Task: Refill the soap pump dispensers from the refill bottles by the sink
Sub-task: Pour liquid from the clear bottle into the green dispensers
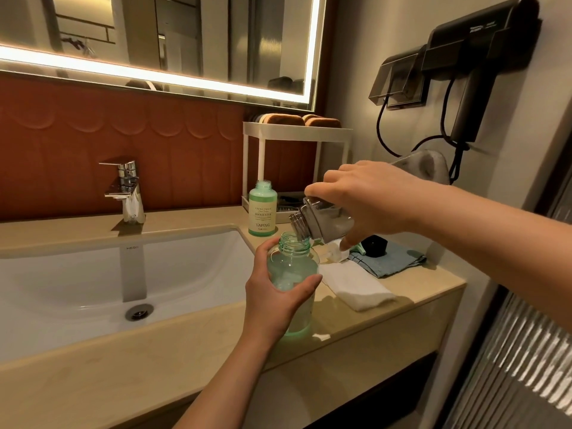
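Right hand (pixel 371 202) hides most of the tilted clear bottle (pixel 325 222).

A bathroom, seen at its vanity. A white basin (pixel 77 274) with 1 chrome tap (pixel 127 187) is set into a beige countertop (pixel 387 323), below a wall mirror (pixel 185 41) edged with a glowing light strip. A black hair dryer (pixel 476 57) hangs in a wall holder, as in a hotel room. A green bottle labelled YAPING (pixel 263 212), a folded white cloth (pixel 356 286) and a small white rack (pixel 297 130) sit on the counter.
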The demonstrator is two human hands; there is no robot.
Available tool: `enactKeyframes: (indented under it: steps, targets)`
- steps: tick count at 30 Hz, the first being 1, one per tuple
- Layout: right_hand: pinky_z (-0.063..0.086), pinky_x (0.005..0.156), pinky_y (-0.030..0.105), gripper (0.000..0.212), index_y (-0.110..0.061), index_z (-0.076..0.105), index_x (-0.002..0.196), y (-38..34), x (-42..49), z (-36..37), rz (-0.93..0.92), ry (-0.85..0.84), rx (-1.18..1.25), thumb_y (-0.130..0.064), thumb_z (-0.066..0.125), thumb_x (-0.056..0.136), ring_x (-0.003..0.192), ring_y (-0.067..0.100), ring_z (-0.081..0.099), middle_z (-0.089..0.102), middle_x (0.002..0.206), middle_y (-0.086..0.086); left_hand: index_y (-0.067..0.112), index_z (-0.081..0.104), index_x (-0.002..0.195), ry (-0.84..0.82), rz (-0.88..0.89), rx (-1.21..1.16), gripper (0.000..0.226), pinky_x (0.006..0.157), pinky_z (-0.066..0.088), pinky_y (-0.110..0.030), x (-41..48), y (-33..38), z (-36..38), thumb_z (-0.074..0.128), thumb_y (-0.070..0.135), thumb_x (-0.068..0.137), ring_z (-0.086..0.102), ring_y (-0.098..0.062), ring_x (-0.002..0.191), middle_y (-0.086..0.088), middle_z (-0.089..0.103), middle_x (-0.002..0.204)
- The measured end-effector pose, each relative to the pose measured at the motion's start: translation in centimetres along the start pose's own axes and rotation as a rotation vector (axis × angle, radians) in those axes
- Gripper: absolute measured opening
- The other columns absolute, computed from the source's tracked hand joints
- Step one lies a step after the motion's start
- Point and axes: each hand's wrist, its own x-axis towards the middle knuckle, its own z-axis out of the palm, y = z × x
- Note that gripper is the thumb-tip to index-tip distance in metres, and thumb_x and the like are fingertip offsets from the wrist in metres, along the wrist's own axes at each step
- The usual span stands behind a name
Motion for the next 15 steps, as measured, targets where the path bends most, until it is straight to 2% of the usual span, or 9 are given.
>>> enactKeyframes:
  steps: [3, 5, 8, 11, 13, 15]
  targets:
    - [0.047, 0.081, 0.026, 0.094, -0.026, 0.029, 0.141, 0.3, -0.4, 1.2, 0.044, 0.014, 0.153, -0.057, 0.072, 0.064, 0.102, 0.015, 0.050, 0.053, 0.118, -0.003, 0.038, 0.037, 0.115, -0.003, -0.002, 0.010, 0.069, 0.075, 0.035, 0.005, 0.0, 0.0, 0.0, 0.082, 0.021, 0.064, 0.047, 0.022, 0.094, 0.030, 0.044, 0.107]
    - [0.048, 0.085, 0.027, 0.096, -0.026, 0.029, 0.142, 0.4, -0.7, 2.3, 0.079, 0.025, 0.277, -0.056, 0.074, 0.063, 0.107, 0.015, 0.051, 0.053, 0.123, -0.004, 0.038, 0.037, 0.115, -0.006, -0.003, 0.022, 0.069, 0.075, 0.036, 0.005, 0.0, 0.0, -0.1, 0.081, 0.022, 0.064, 0.047, 0.020, 0.093, 0.030, 0.044, 0.107]
    - [0.043, 0.090, 0.023, 0.097, -0.026, 0.027, 0.143, 0.5, -1.2, 3.7, 0.108, 0.055, 0.433, -0.053, 0.074, 0.064, 0.119, 0.013, 0.048, 0.049, 0.133, -0.005, 0.037, 0.036, 0.115, -0.011, 0.006, 0.029, 0.069, 0.074, 0.035, 0.005, 0.0, -0.1, -0.1, 0.081, 0.022, 0.065, 0.047, 0.021, 0.093, 0.030, 0.044, 0.107]
    - [0.040, 0.087, 0.019, 0.094, -0.026, 0.029, 0.142, 0.3, -1.7, 4.9, 0.138, 0.101, 0.608, -0.050, 0.076, 0.064, 0.114, 0.006, 0.045, 0.047, 0.134, -0.007, 0.039, 0.036, 0.115, -0.022, -0.001, 0.037, 0.073, 0.075, 0.035, 0.006, 0.0, -0.1, -0.1, 0.084, 0.025, 0.063, 0.049, 0.009, 0.097, 0.025, 0.045, 0.109]
    - [0.045, 0.087, 0.022, 0.094, -0.027, 0.031, 0.141, 0.0, -2.0, 5.9, 0.175, 0.126, 0.747, -0.048, 0.078, 0.063, 0.109, 0.004, 0.045, 0.049, 0.132, -0.006, 0.044, 0.035, 0.113, -0.016, 0.005, 0.060, 0.073, 0.078, 0.035, 0.005, 0.0, -0.1, -0.1, 0.083, 0.036, 0.058, 0.049, 0.003, 0.101, 0.021, 0.046, 0.113]
    - [0.049, 0.089, 0.029, 0.093, -0.025, 0.032, 0.140, -0.4, -2.1, 7.1, 0.200, 0.139, 0.861, -0.048, 0.079, 0.062, 0.107, 0.008, 0.050, 0.052, 0.128, -0.003, 0.045, 0.036, 0.110, -0.010, 0.012, 0.073, 0.068, 0.078, 0.035, 0.005, -0.1, 0.0, -0.1, 0.078, 0.038, 0.057, 0.049, 0.009, 0.102, 0.025, 0.046, 0.113]
